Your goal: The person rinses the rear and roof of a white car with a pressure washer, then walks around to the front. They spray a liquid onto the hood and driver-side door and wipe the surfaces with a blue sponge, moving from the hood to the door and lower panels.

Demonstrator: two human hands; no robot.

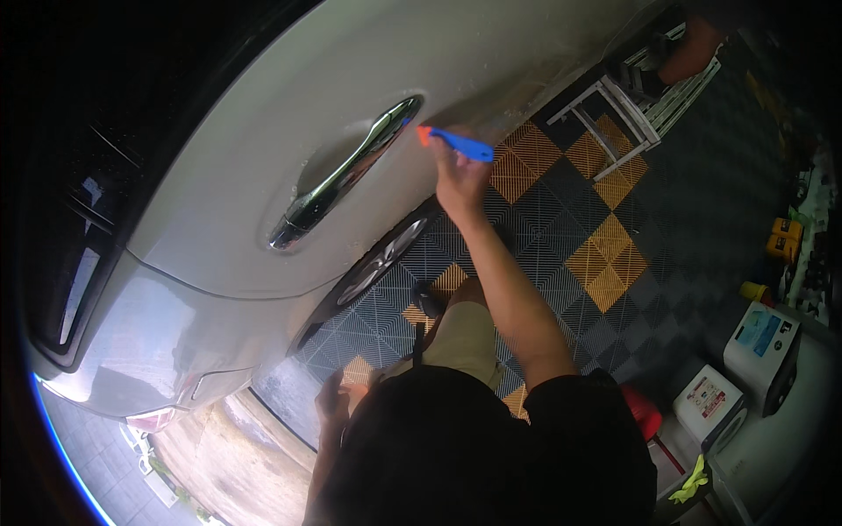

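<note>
My right hand grips a small scraper with a blue plastic handle and an orange-red tip. The tip is close to the upper end of the chrome door handle; whether it touches the car cannot be told. Around the handle spreads the light-coloured car door panel, with some small drops on it. My left hand is low beside my body, its fingers curled. Whether it holds anything is unclear.
A car wheel lies below the door. Another person's foot rests on a metal step platform at upper right. Grey and orange grid tiles cover the floor. White box-shaped appliances and a yellow-green cloth are at right.
</note>
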